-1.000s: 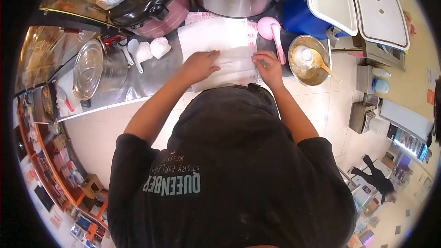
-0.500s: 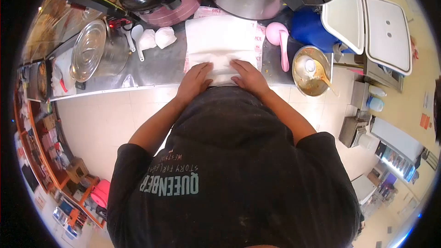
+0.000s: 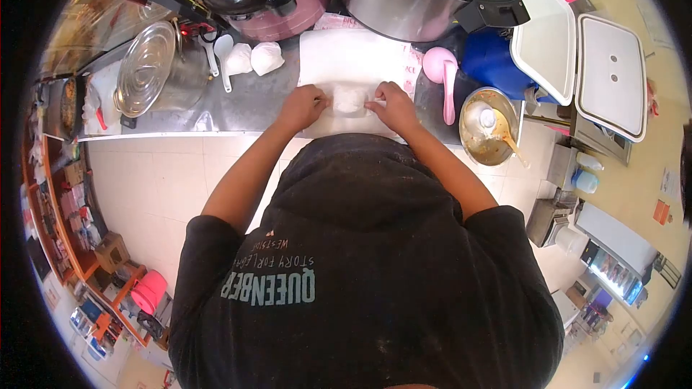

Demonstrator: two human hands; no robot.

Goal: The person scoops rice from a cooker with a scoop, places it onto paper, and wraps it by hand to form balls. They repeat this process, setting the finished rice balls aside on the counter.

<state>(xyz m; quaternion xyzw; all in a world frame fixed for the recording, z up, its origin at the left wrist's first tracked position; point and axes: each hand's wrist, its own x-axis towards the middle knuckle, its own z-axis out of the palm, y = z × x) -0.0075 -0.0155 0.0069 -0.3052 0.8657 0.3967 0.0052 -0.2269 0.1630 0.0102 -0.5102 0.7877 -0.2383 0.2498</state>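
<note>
A white wrapper (image 3: 351, 84) with a lump of rice (image 3: 351, 101) showing in it lies before me at the counter's front edge, on a stack of white paper sheets (image 3: 349, 54). My left hand (image 3: 304, 106) is closed, its fingers pinching the wrapper's left end. At the right end my right hand (image 3: 394, 106) pinches the same wrapper between thumb and fingers. Two white wrapped bundles (image 3: 267, 58) sit to the left beside a white rice paddle (image 3: 225, 65). Right of the sheets lies a pink ladle (image 3: 448, 90).
A large cooker of rice (image 3: 404, 0) and a pink rice cooker (image 3: 274, 18) stand at the back. A metal bowl (image 3: 479, 153) holding a spoon is at right, near a blue container (image 3: 490, 65). A lidded pot (image 3: 184, 79) stands left.
My hands lay flat, pressing on the folded white sheet; now both have closed on the wrapper's ends and sit slightly farther apart. The rice lump has come into view between them.
</note>
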